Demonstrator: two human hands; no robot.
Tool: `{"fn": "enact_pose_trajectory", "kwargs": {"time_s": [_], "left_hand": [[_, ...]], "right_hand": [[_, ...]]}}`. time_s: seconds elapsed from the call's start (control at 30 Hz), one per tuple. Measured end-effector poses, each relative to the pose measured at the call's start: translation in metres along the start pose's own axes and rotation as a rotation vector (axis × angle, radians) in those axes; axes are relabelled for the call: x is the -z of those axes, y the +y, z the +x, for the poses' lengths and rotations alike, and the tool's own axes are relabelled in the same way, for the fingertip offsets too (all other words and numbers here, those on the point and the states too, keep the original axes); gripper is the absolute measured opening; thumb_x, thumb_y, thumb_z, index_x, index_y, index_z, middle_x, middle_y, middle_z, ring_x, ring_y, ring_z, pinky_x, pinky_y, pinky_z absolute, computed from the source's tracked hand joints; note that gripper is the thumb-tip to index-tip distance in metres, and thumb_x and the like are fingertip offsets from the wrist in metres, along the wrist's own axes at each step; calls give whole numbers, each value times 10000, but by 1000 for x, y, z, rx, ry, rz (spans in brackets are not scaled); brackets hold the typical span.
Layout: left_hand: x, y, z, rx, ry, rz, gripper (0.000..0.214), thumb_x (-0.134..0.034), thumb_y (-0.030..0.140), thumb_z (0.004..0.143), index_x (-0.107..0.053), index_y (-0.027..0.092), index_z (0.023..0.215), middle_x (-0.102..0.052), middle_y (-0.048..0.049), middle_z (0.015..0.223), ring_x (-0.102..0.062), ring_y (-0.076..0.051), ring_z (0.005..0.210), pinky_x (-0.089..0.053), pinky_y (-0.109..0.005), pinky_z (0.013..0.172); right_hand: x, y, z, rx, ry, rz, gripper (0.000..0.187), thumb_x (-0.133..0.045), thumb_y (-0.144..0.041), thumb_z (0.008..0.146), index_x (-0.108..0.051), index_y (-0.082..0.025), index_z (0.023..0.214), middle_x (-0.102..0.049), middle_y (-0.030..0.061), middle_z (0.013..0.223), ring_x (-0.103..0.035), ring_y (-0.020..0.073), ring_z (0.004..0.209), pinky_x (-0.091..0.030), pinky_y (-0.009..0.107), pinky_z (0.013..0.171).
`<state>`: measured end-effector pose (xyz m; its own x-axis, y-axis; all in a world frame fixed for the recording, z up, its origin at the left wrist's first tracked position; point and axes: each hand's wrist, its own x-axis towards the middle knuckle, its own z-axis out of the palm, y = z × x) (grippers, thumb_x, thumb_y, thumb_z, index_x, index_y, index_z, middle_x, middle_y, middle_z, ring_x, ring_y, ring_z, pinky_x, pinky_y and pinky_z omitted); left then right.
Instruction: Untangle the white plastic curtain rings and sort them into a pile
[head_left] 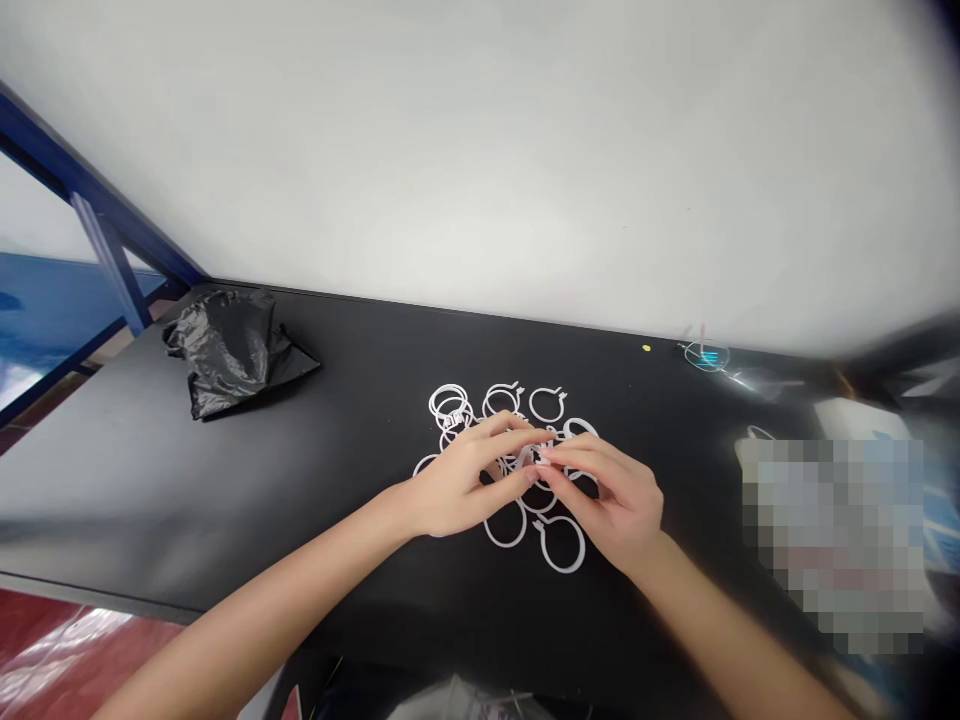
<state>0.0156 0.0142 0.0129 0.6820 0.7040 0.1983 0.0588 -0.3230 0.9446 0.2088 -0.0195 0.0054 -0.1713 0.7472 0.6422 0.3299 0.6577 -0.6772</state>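
Note:
A loose pile of white plastic rings with small clasps at their ends lies at the middle of the dark table. Over this pile, my left hand [480, 470] and my right hand [611, 490] meet at the fingertips. Both are closed in a pinch on a white ring [538, 500], near its clasp; part of that ring is hidden by the fingers. Just in front of the hands lies a separate ring [562, 545] with its clasp undone. Behind them rest a single ring [546, 404] and a small cluster of rings [450, 400].
A crumpled black plastic bag [232, 350] sits at the back left of the table [360, 360]. Clear packaging [709, 355] and a yellow bit [646, 348] lie near the white wall. A blurred plastic package [832, 540] is on the right, and a blue metal frame [112, 220] stands left.

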Motion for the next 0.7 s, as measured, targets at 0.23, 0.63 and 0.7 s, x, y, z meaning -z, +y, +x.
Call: {"fn": "enact_pose_trajectory", "kwargs": {"time_s": [0.23, 0.63, 0.7], "left_hand": [[3, 1, -1, -2, -42, 101, 409, -534, 323, 970, -506, 215, 1364, -566, -99, 1219, -566, -143, 875, -566, -253, 675], [16, 1, 2, -61, -2, 258, 353, -586, 342, 939, -579, 184, 1254, -626, -91, 1122, -617, -130, 785, -559, -278, 731], [33, -4, 2, -78, 123, 469, 355, -583, 355, 936, -589, 166, 1236, -641, -100, 1119, -641, -168, 869, -554, -324, 827]], "right_hand": [[6, 5, -3, -110, 47, 45, 300, -652, -10, 817, -719, -248, 987, -732, 9, 827, -683, 158, 706, -562, 302, 637], [6, 5, 4, -442, 6, 388, 115, -703, -248, 852, -736, -255, 962, -738, -4, 745, -692, 133, 590, -601, 269, 587], [8, 9, 5, -461, 41, 374, 211, -676, -295, 875, -705, -255, 1080, -752, 6, 783, -692, 136, 592, -607, 292, 606]]}}
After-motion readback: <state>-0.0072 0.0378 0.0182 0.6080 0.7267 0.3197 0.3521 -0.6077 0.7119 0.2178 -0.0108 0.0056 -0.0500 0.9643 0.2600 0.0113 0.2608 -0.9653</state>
